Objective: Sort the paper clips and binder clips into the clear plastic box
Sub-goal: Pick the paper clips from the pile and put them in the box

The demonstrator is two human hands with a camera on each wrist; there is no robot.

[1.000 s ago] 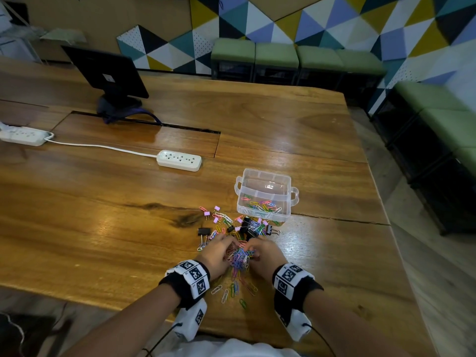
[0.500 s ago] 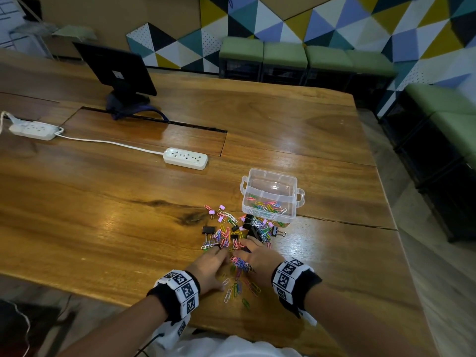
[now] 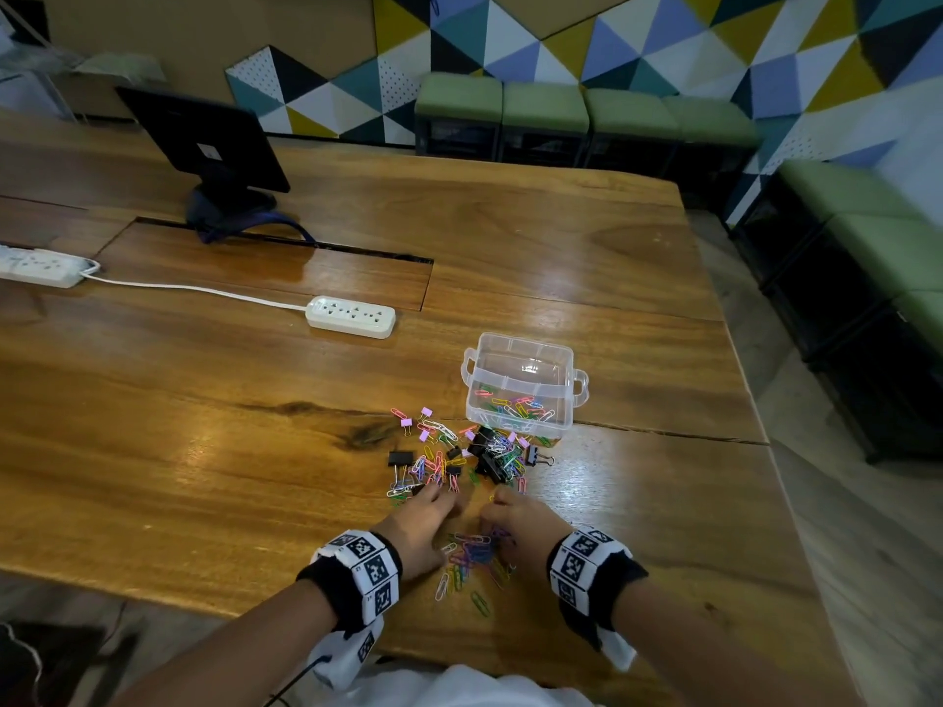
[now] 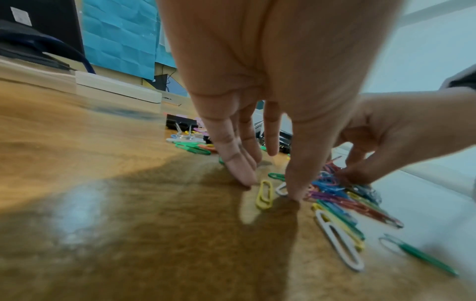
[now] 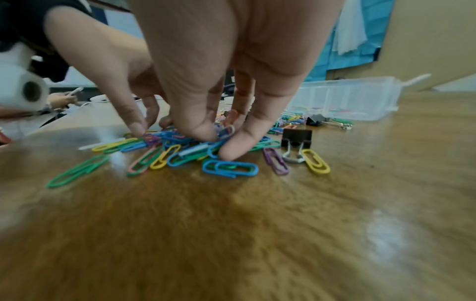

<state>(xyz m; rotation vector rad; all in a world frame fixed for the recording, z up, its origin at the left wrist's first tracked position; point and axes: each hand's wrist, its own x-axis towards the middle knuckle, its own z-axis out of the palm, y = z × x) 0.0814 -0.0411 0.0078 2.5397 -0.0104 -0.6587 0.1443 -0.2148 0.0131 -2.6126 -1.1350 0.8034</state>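
Both hands are down on the glossy wooden table [image 3: 204,451], raking a loose heap of coloured plastic-coated paper clips [image 3: 472,556] between them. Left hand [image 3: 418,528]: fingers straight, tips pressed on the wood beside a yellow clip [image 4: 264,194], holding nothing. Right hand [image 3: 520,523]: thumb and fingers pinch a small bunch of clips [image 5: 219,134]. Black metal binder clips [image 3: 485,459] lie scattered further out, just before the clear plastic compartment box [image 3: 571,395], which already holds some paper clips. Judgement: paper clips are light, thin, slick on varnish and they tangle; scoop or pinch in bunches. Binder clips are stiffer and bulkier; take them by the body or wire handles.
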